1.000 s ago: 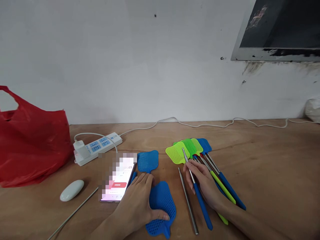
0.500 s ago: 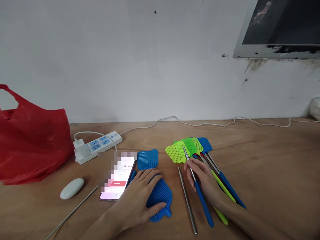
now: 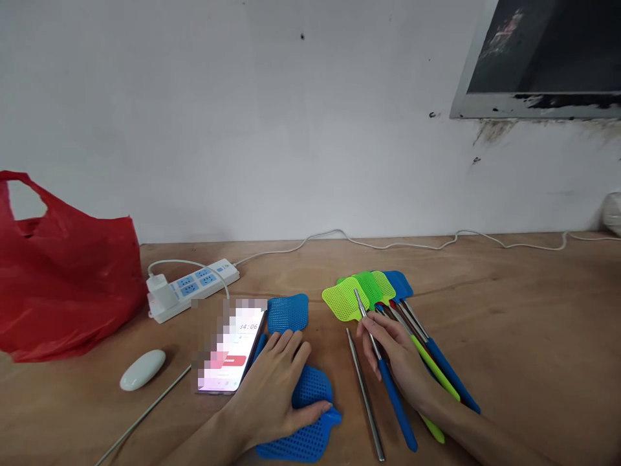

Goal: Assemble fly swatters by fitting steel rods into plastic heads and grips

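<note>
My left hand [image 3: 279, 391] lies flat over a blue fly swatter head [image 3: 313, 388], fingers stretched out and thumb resting by its neck. Beneath the palm, part of that head is hidden. Between the thumb and fingers of my right hand [image 3: 395, 353] is a steel rod with a blue grip, a fly swatter handle [image 3: 395, 404], its bare metal tip pointing away from me. A loose steel rod [image 3: 363, 391] lies between the two hands. Another blue swatter head [image 3: 288, 312] sits beyond my left fingers. Behind my right hand are a lime swatter head [image 3: 343, 301] and several overlapping green and blue swatters.
On the left are a phone [image 3: 235, 349] with a lit screen, a white power strip [image 3: 194, 288], a white oval object [image 3: 142, 370] and a red plastic bag [image 3: 72, 278]. A thin white cable [image 3: 383, 246] runs along the wall at the table's back.
The blue swatter head under my left hand has shifted toward me and turned, its neck now pointing more to the right. My right hand keeps its hold on the handle, almost unmoved.
</note>
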Available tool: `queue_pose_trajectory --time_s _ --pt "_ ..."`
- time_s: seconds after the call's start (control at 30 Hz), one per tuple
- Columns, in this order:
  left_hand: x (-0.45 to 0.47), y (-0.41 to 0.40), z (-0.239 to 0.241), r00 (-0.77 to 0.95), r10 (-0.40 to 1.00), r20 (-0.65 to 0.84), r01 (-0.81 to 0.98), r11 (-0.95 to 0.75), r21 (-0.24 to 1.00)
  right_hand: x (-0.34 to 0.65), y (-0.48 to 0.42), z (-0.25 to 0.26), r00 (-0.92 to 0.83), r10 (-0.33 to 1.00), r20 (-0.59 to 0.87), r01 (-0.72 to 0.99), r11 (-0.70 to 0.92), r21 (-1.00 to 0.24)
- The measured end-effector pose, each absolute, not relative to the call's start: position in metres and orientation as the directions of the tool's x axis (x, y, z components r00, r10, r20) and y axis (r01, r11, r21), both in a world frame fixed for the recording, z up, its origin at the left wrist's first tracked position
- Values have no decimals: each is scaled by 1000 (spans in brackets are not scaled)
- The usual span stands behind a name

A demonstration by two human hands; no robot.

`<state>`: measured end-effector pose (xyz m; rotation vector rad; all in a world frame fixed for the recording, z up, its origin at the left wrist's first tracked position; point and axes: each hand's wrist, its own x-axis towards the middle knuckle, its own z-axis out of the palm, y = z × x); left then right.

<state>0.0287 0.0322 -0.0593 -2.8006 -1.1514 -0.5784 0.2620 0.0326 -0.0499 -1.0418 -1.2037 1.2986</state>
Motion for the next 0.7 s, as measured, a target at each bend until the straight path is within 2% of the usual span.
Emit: queue_pose_trajectory --time_s 0.1,0.3,0.5,0.7 --pt "26 32 -61 634 657 407 668 -731 139 264 35 -50 -87 995 39 -101 30 -994" --pt "23 29 -57 588 710 387 608 -704 367 265 37 -47 -113 994 -12 -78 -21 -997" --pt "22 25 -44 421 814 399 606 -580 544 266 38 -41 -157 988 -10 -78 -22 -997" --pt "19 29 -33 372 809 455 536 -588 606 273 41 -46 -170 985 -20 68 -9 -998"
